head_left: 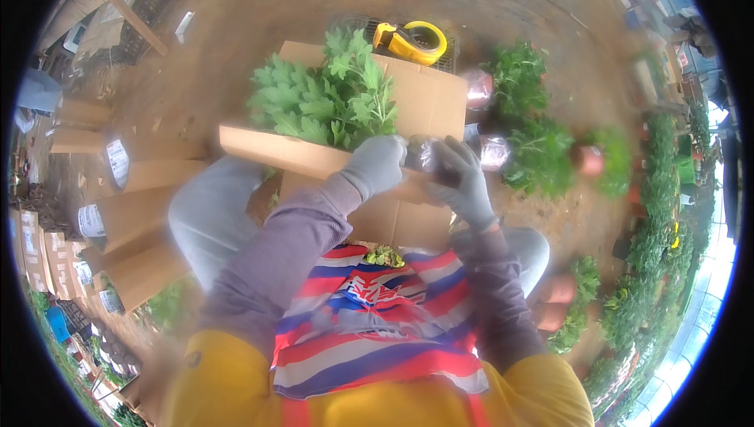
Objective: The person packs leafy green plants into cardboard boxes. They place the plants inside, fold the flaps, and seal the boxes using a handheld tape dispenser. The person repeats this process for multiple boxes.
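Observation:
An open cardboard box (290,148) stands before me with green leafy plants (330,93) inside. At its near right corner, both gloved hands are on a dark pot wrapped in clear plastic (425,154). My left hand (378,163) is closed, its fingertips pinching at the wrap's left edge. From the right, my right hand (465,185) curls its fingers and thumb round the pot. Whether the pot belongs to a plant in the box is hard to see.
A yellow tape dispenser (416,41) lies just behind the box on a dark crate. Plastic-wrapped potted plants (538,152) lie to the right. Folded cardboard boxes (153,215) lean at the left. Rows of plants (664,199) run along the far right.

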A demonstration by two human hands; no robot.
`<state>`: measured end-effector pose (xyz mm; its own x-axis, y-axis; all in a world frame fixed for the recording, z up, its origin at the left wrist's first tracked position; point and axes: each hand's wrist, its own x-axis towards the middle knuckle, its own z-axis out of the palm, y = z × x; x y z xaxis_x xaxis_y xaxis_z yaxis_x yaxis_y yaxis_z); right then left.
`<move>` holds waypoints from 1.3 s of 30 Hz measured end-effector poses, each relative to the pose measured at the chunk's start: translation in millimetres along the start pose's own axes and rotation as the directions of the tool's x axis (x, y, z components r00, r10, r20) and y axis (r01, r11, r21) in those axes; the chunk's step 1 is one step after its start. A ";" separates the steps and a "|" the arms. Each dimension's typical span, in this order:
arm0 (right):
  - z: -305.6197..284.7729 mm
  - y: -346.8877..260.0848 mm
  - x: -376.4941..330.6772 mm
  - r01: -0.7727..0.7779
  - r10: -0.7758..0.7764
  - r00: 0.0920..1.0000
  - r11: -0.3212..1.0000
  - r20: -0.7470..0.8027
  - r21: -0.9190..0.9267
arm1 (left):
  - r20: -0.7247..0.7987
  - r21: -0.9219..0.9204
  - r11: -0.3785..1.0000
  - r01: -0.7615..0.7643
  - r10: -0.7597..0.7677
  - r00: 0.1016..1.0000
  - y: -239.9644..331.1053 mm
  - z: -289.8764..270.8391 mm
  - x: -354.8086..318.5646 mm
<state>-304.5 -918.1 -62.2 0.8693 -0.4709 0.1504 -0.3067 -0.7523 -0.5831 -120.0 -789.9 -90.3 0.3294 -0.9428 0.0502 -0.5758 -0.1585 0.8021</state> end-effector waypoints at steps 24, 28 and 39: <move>42.3 100.1 -19.0 -0.336 0.248 0.937 0.456 0.245 0.824 | -0.070 0.558 0.801 -0.215 0.304 0.950 22.3 28.3 -23.5; 34.7 95.2 -11.7 -0.283 0.209 0.958 0.590 0.195 0.756 | -0.017 0.438 0.895 -0.082 0.100 0.995 27.2 19.2 -19.4; 20.0 96.5 -14.1 -0.342 0.195 0.940 0.546 0.281 0.765 | -0.142 0.294 0.954 -0.058 0.104 0.984 28.5 11.0 -9.3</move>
<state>-338.6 -974.8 -136.6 0.8660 -0.4599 -0.1964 -0.1677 0.1029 -0.9805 -147.7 -788.8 -74.4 0.3708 -0.9029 0.2174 -0.7884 -0.1823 0.5876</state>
